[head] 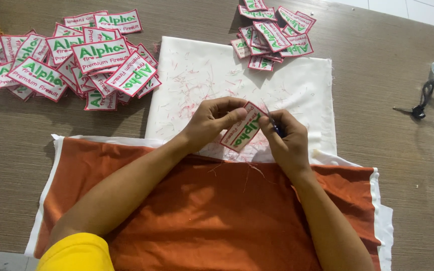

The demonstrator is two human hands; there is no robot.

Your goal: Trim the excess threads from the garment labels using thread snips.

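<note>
Trimming underway: left hand (212, 123) pinches a patch (243, 128) above the white cloth (277, 80), right hand (285, 138) grips snips (273, 123) at its edge; next cut needs edge-tight care.

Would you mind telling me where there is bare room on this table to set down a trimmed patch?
Bare brown tabletop lies right of the white cloth, short of the black snips. Another strip runs below the large pile of embroidered patches. Crowded: both top corners with patch piles, and the thread-littered cloth near both hands.
</note>
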